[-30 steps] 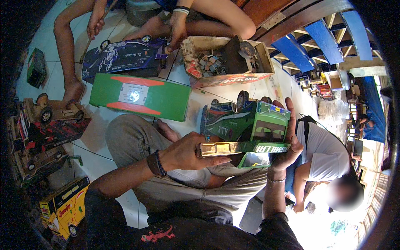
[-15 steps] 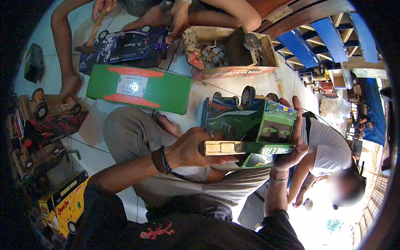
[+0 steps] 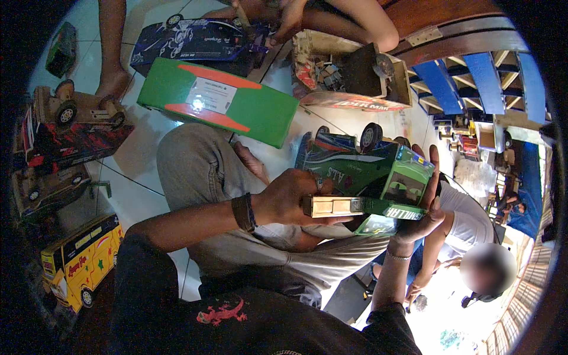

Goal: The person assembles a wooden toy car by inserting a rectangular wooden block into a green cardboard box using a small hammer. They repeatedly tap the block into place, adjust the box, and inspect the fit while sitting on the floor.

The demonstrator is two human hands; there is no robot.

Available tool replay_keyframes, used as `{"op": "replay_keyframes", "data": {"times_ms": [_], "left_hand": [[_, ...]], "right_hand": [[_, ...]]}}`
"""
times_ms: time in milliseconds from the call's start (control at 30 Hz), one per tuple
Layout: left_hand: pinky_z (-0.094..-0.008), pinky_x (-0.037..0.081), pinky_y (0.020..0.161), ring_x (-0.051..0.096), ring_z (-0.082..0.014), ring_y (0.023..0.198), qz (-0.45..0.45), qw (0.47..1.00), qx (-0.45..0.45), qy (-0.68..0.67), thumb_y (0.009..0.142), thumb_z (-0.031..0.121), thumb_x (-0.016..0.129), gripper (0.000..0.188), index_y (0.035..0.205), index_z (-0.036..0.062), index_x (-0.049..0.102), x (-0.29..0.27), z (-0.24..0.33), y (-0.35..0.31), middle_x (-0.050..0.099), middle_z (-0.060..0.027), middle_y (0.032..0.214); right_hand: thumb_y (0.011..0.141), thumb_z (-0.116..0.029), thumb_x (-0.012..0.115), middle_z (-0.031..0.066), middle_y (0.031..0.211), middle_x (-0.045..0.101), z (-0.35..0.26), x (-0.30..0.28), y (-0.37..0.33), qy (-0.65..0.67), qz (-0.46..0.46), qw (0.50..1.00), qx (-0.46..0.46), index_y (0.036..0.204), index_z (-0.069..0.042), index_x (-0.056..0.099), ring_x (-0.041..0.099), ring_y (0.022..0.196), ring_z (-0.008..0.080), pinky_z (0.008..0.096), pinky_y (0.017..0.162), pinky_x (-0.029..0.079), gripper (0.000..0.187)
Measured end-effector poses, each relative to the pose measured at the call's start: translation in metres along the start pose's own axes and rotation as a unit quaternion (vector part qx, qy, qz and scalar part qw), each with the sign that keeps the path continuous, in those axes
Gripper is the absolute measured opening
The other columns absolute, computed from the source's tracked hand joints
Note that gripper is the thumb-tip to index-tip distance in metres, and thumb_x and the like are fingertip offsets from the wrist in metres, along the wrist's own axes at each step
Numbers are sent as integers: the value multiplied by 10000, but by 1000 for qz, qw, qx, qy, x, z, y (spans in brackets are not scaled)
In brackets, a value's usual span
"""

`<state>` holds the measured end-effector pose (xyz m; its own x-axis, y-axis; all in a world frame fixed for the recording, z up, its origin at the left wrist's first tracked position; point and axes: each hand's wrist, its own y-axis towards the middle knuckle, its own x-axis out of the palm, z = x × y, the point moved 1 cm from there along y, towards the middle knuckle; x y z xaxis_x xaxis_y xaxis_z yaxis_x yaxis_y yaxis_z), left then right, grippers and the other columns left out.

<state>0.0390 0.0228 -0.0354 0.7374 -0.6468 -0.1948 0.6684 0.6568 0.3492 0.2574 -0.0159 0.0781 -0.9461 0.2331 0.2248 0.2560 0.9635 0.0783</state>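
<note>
A green toy bus (image 3: 361, 168) lies wheels-up over my lap, its front end turned to the right. My right hand (image 3: 429, 207) grips that front end, fingers and thumb spread around the edge. My left hand (image 3: 290, 195) is closed on a flat, gold-coloured rectangular tool (image 3: 334, 206); its kind is not clear. One end of the tool meets the green strip (image 3: 402, 212) across the bus front. Beneath, a shiny green flap (image 3: 377, 225) sticks out.
A green box with orange panels (image 3: 219, 100) lies ahead, beside a wooden crate (image 3: 355, 100) of small blocks. Another person handles a dark blue toy bus (image 3: 195, 44). Toy vehicles, including a yellow bus (image 3: 86, 260), stand left. A person in white (image 3: 467, 216) sits right.
The whole view has shifted, so most things sit further right and the box and crate higher. The other person's hammer has moved toward the blue bus's right end. My grips look unchanged.
</note>
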Motion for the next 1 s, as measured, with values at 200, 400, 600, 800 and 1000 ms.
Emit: {"op": "replay_keyframes", "data": {"times_ms": [200,400,600,800,1000], "left_hand": [[-378,549,632,717,-300,701,78,997,18,-1,854,430,804,413,1018,62,710,-19,6,-6,710,-119,778],[-294,531,820,638,-95,902,109,961,-159,-198,1001,274,673,385,1262,5,584,-23,3,-43,676,4,967],[-290,543,824,671,-102,910,45,864,-340,-370,1029,270,614,287,1198,38,605,-11,0,-91,701,-26,993],[-265,502,854,637,-98,1056,21,796,-460,-394,999,322,660,420,1327,78,565,-8,7,-100,702,-20,1149],[-239,448,975,523,-56,1134,-105,813,-466,-333,1055,401,559,547,1464,52,461,-40,40,-81,627,7,1259]], "right_hand": [[748,-749,694,215,1544,388,-1,-8,2,-65,19,997,23,1594,15,170,506,1336,347,481,1105,450,1255],[793,-752,646,222,1545,395,4,-7,-3,-99,48,994,-25,1598,10,159,500,1347,345,479,1112,447,1210],[891,-783,454,215,1412,535,5,-9,1,-95,52,994,-20,1587,6,235,610,1211,317,437,1041,513,1075],[931,-726,419,179,1496,467,9,-16,3,-110,25,993,-36,1593,-10,239,549,1295,283,419,1102,451,991],[938,-563,450,129,1602,346,9,-19,4,-128,29,991,-36,1596,-14,238,494,1357,280,426,1132,414,883]]}}
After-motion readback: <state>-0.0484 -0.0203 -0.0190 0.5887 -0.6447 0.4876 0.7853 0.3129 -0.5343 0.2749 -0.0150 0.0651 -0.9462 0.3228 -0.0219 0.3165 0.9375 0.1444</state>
